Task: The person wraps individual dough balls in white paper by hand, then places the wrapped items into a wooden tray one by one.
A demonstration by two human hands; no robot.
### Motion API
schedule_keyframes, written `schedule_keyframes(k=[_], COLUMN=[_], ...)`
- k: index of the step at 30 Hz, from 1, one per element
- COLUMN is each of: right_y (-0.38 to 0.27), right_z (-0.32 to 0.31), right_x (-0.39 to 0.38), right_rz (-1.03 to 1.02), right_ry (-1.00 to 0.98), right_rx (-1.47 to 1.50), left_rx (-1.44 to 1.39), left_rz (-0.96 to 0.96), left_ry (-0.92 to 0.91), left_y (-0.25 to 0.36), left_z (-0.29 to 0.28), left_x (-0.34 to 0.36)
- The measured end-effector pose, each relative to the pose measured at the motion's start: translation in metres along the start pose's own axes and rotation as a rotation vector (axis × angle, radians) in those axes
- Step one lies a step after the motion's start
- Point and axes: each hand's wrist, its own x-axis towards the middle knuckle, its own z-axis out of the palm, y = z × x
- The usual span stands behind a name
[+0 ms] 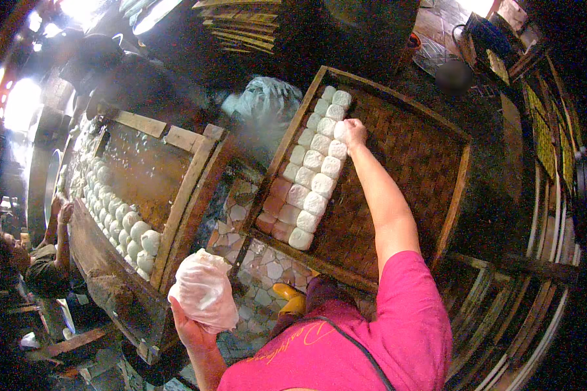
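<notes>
My left hand is raised at the lower left, its fingers under and around a large, pale, folded bundle that looks like a wad of white cloths. My right arm reaches out over a wooden tray with a woven brown base. There my right hand is closed on a soft white block at the right edge of the rows. Several rounded white blocks stand side by side in rows along the tray's left side. A few near the close end look pinkish.
To the left, a wooden table with raised edges bears rows of round white balls. Another person is at its far left side. A greyish cloth bundle sits behind the tray. Wooden slats stand at the right.
</notes>
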Motion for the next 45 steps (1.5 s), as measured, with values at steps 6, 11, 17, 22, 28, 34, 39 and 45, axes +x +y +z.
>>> schedule_keyframes(k=[6, 11, 17, 22, 28, 34, 39, 45], right_y=[-0.024, -0.027, -0.039, -0.157, -0.367, -0.482, -0.458, -0.414], right_z=[-0.011, -0.010, -0.014, 0.023, 0.085, 0.213, 0.423, 0.566], right_x=[-0.054, -0.086, -0.105, -0.199, -0.413, -0.648, -0.774, -0.815], right_rz=[-0.419, -0.277, -0.263, -0.429, -1.084, -1.602, -1.731, -2.006], right_ry=[0.121, -0.065, -0.076, -0.312, -0.966, -1.616, -1.688, -1.429], right_rx=[-0.451, -0.202, -0.075, 0.121, 0.275, 0.275, -0.107, -0.675], left_rx=[-0.011, 0.000, -0.002, -0.022, -0.161, -0.406, -0.568, -0.704], left_rz=[0.015, 0.074, 0.195, 0.390, 0.519, 0.789, 1.026, 1.124], left_ry=[0.021, -0.043, -0.030, -0.005, 0.024, 0.095, 0.294, 0.488], left_y=[0.000, 0.005, 0.033, 0.070, 0.124, 0.141, 0.139, 0.123], left_z=[0.005, 0.004, -0.022, -0.070, -0.154, -0.279, -0.359, -0.417], left_x=[-0.003, -0.008, -0.044, -0.082, -0.143, -0.201, -0.236, -0.259])
